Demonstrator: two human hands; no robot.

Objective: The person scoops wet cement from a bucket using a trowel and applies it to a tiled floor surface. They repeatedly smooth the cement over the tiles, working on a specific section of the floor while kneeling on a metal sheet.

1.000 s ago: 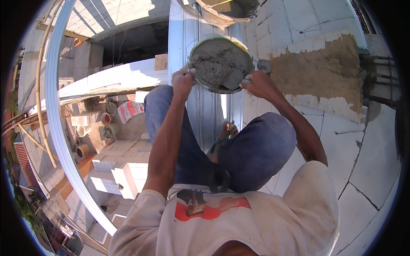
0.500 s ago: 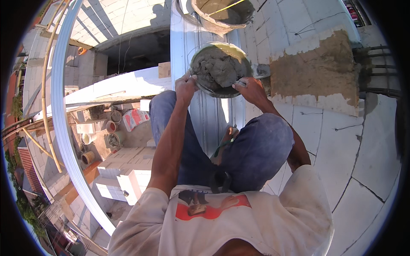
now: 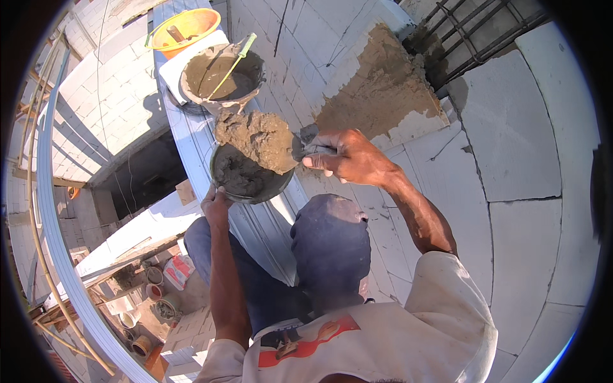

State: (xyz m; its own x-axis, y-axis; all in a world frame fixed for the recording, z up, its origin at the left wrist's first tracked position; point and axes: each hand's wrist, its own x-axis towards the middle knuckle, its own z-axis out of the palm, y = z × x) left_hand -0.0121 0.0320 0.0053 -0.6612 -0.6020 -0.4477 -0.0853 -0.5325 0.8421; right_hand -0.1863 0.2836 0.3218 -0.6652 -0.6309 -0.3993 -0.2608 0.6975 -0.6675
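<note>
My left hand [image 3: 217, 203] grips the near left rim of a round bowl [image 3: 276, 193] of wet grey mortar [image 3: 237, 173]. My right hand [image 3: 348, 156] is closed round the handle of a trowel [image 3: 297, 149], raised over the bowl's far right side. A thick heap of mortar [image 3: 258, 139] covers most of the trowel's blade and hides part of the bowl. To the right, the block wall carries a wide patch of wet mortar [image 3: 377, 89].
A mortar-caked bucket [image 3: 191, 89] and an orange basin [image 3: 203, 22] stand beyond the bowl along the ribbed metal planks [image 3: 262, 233]. Bare steel bars [image 3: 476, 38] stick out at upper right. A drop at left shows buckets [image 3: 142, 345] far below.
My right hand has left the bowl's rim and lifted a heaped trowel of mortar over it. The view has turned, so the bowl sits farther left and lower. My left hand still holds the bowl.
</note>
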